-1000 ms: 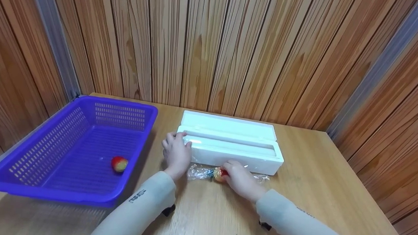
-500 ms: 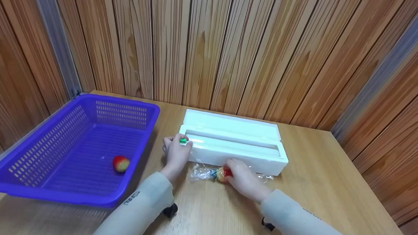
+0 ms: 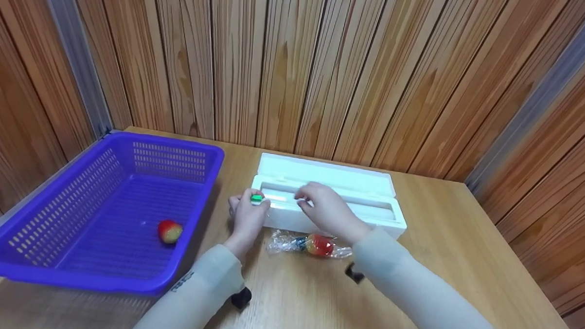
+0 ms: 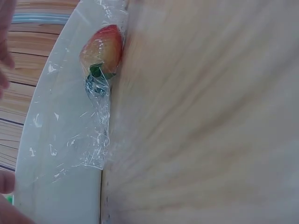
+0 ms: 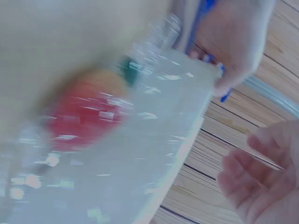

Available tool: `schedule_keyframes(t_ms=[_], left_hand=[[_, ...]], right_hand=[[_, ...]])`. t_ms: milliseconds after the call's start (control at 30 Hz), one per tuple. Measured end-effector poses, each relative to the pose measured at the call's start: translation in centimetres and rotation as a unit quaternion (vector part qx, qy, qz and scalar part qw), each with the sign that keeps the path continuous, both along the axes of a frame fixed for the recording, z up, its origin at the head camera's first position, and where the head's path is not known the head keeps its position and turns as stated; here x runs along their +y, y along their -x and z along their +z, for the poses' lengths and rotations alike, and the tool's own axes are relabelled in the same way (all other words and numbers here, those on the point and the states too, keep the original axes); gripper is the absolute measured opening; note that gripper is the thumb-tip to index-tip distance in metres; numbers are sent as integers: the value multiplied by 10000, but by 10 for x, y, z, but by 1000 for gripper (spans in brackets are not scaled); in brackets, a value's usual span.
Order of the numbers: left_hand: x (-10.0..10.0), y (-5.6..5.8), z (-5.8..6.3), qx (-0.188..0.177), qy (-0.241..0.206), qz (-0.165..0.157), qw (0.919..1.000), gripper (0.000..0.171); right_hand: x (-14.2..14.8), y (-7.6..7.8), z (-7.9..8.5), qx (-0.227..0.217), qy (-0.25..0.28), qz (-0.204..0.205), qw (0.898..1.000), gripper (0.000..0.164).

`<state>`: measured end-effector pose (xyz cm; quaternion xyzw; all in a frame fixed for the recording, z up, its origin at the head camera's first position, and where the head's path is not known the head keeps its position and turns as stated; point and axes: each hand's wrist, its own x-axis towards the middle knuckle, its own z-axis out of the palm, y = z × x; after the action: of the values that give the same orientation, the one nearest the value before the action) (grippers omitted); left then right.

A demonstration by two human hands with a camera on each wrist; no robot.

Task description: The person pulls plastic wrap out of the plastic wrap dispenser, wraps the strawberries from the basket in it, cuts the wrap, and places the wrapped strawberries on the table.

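Pinching partly hidden green item (image 3: 256, 198) in left grip (image 3: 247, 217), empty right grip (image 3: 329, 210) loosely curled, partly blocking box (image 3: 284, 219)

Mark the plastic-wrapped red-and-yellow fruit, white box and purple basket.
Wrapped fruit (image 3: 321, 245): head view, on its red side.
White box (image 3: 286, 222): head view, on its front wall.
Purple basket (image 3: 89, 282): head view, on its near rim.

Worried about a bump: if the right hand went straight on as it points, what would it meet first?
Probably the left hand, with the small green piece at its fingers, though depth between the right hand and the white box is unclear.
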<state>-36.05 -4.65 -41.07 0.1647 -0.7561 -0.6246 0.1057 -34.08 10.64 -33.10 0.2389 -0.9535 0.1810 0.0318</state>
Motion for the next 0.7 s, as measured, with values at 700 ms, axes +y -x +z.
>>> schedule_keyframes(t_ms=[700], left_hand=[[-1, -2, -1, 15, 363, 90, 9993, 21]], right_hand=[[-90, 41, -9, 154, -995, 109, 9949, 9]])
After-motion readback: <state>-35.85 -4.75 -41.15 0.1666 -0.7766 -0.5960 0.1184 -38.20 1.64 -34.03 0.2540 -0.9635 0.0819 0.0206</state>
